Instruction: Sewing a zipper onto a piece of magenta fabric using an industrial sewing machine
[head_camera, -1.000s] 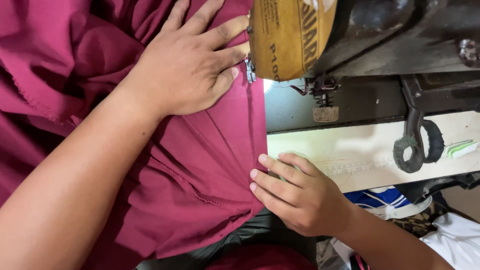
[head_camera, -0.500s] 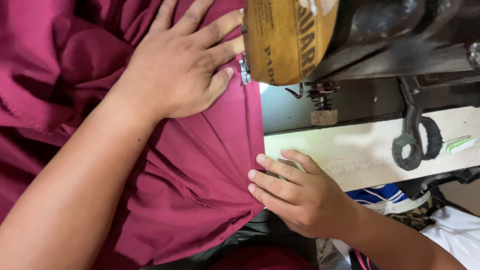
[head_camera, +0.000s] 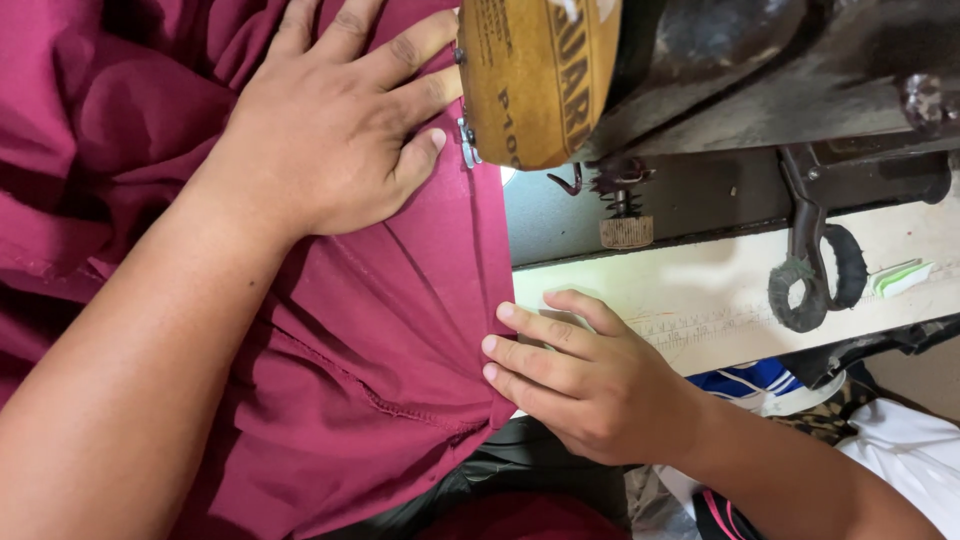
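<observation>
Lying creased and stitched along one seam, maroon cloth, left hand spread flat on it, right hand half-curled, fingertips touching its edge at the table edge.

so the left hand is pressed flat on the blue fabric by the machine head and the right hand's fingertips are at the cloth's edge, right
Not quite: the fabric is maroon, not blue, as the head view shows. The rest holds: the left hand lies flat on it beside the sewing machine head, and the right hand has its fingertips at the cloth's edge.
</observation>
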